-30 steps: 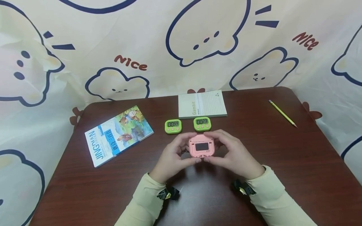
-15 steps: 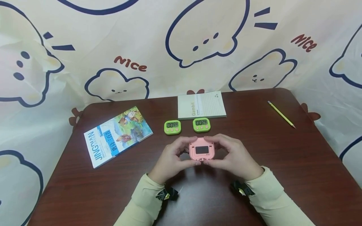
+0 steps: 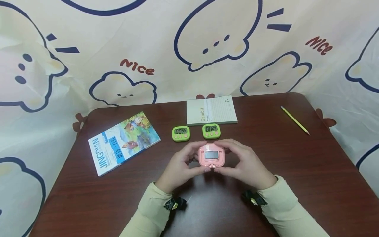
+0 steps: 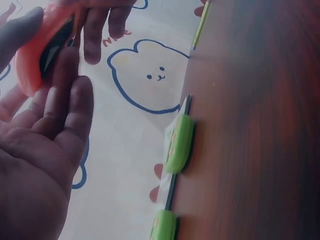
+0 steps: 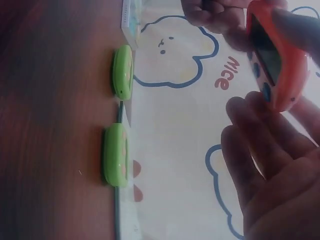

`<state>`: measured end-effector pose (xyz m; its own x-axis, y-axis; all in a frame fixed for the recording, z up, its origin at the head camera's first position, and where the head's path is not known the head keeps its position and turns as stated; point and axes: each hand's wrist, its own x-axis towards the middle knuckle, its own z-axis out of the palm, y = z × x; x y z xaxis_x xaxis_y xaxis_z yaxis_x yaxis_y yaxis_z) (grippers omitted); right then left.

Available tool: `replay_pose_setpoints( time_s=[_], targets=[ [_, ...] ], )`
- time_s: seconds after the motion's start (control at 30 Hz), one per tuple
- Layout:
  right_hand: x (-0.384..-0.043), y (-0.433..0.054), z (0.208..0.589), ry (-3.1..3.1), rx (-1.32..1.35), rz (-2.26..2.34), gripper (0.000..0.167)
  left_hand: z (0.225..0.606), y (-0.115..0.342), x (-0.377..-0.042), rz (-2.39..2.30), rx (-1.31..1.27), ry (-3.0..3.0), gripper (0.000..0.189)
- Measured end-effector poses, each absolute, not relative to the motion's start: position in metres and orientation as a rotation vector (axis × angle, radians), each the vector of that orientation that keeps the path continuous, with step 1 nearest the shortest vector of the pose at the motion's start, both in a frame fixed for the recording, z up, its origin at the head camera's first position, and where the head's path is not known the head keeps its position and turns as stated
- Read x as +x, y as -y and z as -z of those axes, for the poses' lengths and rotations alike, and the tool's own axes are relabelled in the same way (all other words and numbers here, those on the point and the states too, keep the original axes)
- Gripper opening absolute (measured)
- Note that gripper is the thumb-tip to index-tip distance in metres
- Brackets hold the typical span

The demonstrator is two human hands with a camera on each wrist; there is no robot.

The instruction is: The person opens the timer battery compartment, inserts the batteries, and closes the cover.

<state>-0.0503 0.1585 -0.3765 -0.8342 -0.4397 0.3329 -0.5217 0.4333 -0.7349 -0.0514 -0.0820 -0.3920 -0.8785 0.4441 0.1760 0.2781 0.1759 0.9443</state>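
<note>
A small pink digital timer is held up between both hands in the head view, the side toward the head camera bearing a grey rectangular panel. My left hand grips its left end, index finger along the top edge and thumb at the bottom. Mirroring that, my right hand pinches the right end. In the right wrist view the timer's far side shows a dark screen and blue buttons. Just beyond the hands, two green digital timers stand on the table: the left one reads 00:55, the right one 00:24.
A pale notebook marked Gambit lies behind the green timers. To the left is a colourful book, and a yellow-green pencil lies at the far right. The dark brown table is backed by a cartoon-print cloth.
The pink timer has come slightly toward me and tilted a little, its panel turning from dark to light grey. Green timer readings advanced. Both hands keep their hold.
</note>
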Motion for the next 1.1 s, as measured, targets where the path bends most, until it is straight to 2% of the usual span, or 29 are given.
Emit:
replay_pose_setpoints(
  time_s=[0.27,0.5,0.63,0.87,1.1],
  targets=[
    [-0.0515,-0.1613,0.3795,2.627,0.696,-1.667,0.06,0.3949,0.0819,-0.0547,-1.741,0.845,-2.405,0.071],
    [-0.0541,-0.1626,0.3806,2.701,0.579,-1.767,0.038,0.3986,0.0823,-0.0565,-1.687,1.076,-2.664,0.051],
    [-0.0556,-0.1615,0.3811,2.71,0.549,-1.848,0.026,0.3986,0.0816,-0.0556,-1.654,1.142,-2.748,0.046],
    [-0.0572,-0.1585,0.3832,2.703,0.534,-2.055,0.031,0.3981,0.0802,-0.0542,-1.687,1.075,-2.74,0.031],
    [-0.057,-0.1569,0.383,2.741,0.525,-2.076,0.036,0.399,0.0785,-0.0533,-1.814,0.886,-2.616,0.026]
  ],
)
